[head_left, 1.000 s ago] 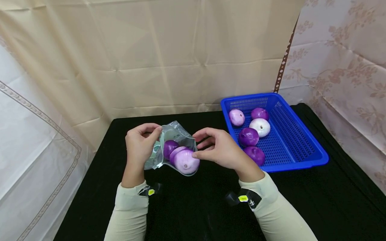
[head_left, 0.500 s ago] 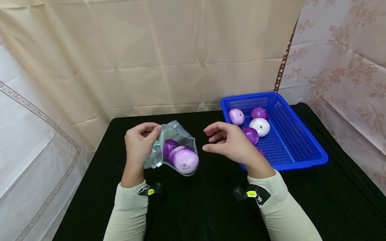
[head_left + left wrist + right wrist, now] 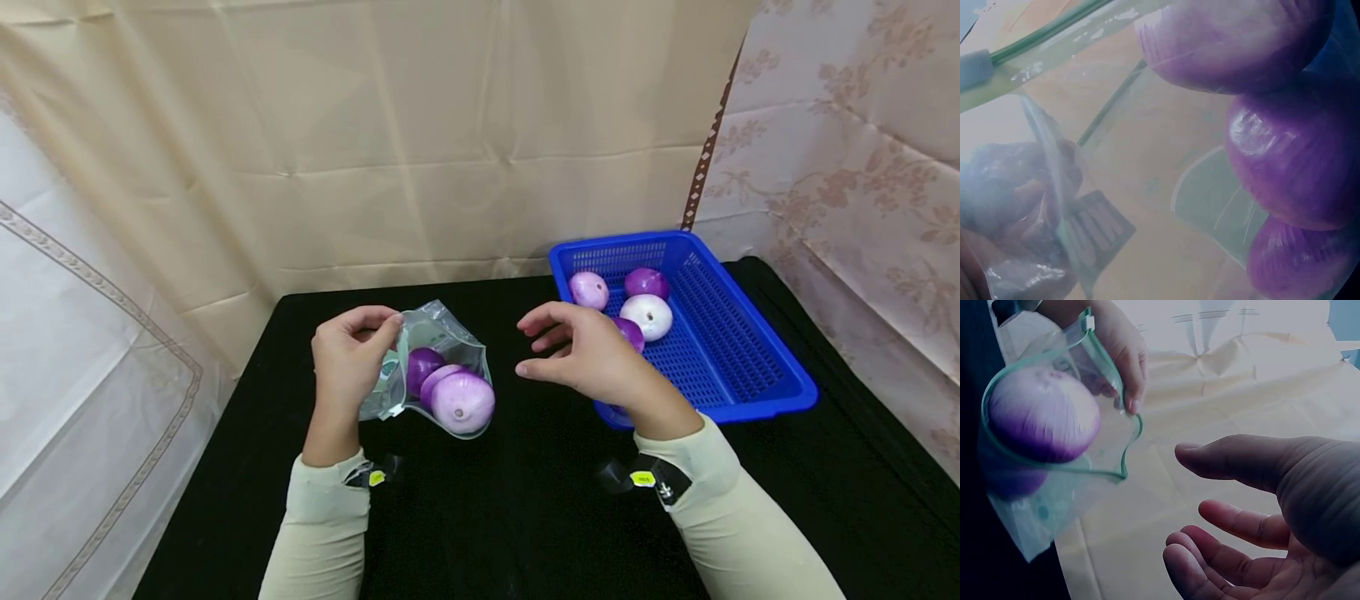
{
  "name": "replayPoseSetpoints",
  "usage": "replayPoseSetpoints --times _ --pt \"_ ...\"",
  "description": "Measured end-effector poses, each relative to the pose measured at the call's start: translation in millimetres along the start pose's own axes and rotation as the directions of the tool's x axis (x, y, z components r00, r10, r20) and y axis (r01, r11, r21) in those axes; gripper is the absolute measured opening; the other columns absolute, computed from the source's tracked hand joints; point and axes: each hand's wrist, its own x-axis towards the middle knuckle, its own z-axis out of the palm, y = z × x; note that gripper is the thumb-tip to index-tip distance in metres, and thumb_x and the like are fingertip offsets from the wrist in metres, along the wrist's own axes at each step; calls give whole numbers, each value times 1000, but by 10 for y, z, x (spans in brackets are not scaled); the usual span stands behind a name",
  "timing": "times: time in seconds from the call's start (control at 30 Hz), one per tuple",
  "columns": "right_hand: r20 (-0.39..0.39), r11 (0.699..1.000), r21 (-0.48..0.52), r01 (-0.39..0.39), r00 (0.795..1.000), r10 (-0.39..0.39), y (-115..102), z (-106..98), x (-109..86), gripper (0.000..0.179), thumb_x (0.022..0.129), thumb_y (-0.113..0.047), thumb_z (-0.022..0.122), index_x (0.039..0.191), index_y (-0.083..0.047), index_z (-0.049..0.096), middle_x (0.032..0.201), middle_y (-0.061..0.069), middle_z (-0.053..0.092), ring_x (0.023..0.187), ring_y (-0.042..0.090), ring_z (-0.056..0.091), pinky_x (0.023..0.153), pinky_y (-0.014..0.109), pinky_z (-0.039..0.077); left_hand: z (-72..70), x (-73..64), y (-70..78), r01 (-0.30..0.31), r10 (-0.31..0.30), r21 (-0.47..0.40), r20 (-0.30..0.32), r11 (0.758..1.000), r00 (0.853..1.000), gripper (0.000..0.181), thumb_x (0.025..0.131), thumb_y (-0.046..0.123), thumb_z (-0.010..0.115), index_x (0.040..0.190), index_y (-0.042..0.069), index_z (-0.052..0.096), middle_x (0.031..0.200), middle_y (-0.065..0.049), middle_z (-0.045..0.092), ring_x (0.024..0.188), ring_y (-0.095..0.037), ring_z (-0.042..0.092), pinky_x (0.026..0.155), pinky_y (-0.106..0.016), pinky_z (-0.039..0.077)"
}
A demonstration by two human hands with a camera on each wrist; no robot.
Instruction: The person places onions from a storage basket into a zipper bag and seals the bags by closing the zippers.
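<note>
My left hand (image 3: 348, 354) pinches the rim of a clear zip bag (image 3: 448, 329) between thumb and fingers. Its mouth gapes toward me and to the right. Inside lie a pale purple onion (image 3: 463, 403) at the opening and darker purple onions (image 3: 424, 368) behind it; the left wrist view shows three onions (image 3: 1297, 156) through the film. To the right of the bag, apart from it, my right hand (image 3: 585, 350) hangs in the air with spread, loosely bent fingers and nothing between them. It partly hides the near left side of the blue basket (image 3: 738, 350).
In the basket sit a pale pink onion (image 3: 589, 290), a purple onion (image 3: 647, 283), a white onion (image 3: 647, 317) and a purple onion (image 3: 630, 332) partly behind my right hand. Black cloth (image 3: 480, 517) covers the table. A beige curtain (image 3: 420, 150) hangs behind.
My right hand has drawn away from the onion at the bag's mouth and moved right, to the basket's near left side. The left hand and bag have stayed in place.
</note>
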Motion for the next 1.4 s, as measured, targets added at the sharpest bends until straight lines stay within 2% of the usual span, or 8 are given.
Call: replayPoseSetpoints --times 0.27,0.53,0.8,0.93,1.13,1.27,1.4 --pt "-16 994 -104 -24 1000 22 66 -169 -26 48 81 -21 89 123 -14 68 124 6 69 103 25 70 86 39 61 -6 0 1 -7 7 1 5 1000 1000 13 94 25 78 92 12 80 77 -3 74 64 -11 68 59 -21 55" --pt "-22 978 -204 -43 999 39 138 -356 -28 50 83 -23 89 126 -13 66 127 8 68 106 27 70 85 41 62 -6 0 4 1 -1 3 4 1000 1000 14 94 26 78 93 12 80 78 -3 74 65 -12 68 59 -21 56" --pt "-41 967 -240 -84 996 76 188 -545 -71 49 83 -25 89 125 -11 67 126 13 70 107 29 71 85 43 62 -6 -4 6 2 -2 -7 5 1000 1000 14 94 25 78 93 11 80 78 -3 74 65 -12 68 60 -21 56" --pt "-45 959 -269 -91 996 82 243 -676 -101 51 83 -30 89 125 -12 67 126 11 70 108 30 71 86 45 61 -4 4 7 -1 2 -20 9 1000 1000 14 94 25 78 93 12 80 78 -3 74 66 -18 69 60 -22 56" --pt "-62 957 -262 -121 992 108 378 -949 -119 50 86 -32 86 127 -12 65 126 11 69 111 30 69 83 37 59 6 16 7 -2 2 -34 18 999 1000 15 95 25 78 93 11 80 78 -4 74 70 -32 70 60 -22 57" --pt "-104 961 -223 -165 984 145 480 -1139 -103 48 89 -29 84 129 -10 65 128 14 69 110 30 68 77 32 58 8 21 8 -2 2 -27 16 1000 1000 14 95 25 78 92 11 80 78 -4 74 68 -29 70 60 -22 57" --pt "-150 961 -206 -183 977 154 602 -1327 -52 49 90 -28 83 130 -9 65 130 16 67 102 18 68 75 25 56 8 21 10 7 -7 -17 15 1000 1000 14 94 26 78 92 12 80 77 -3 74 66 -21 70 60 -22 57"
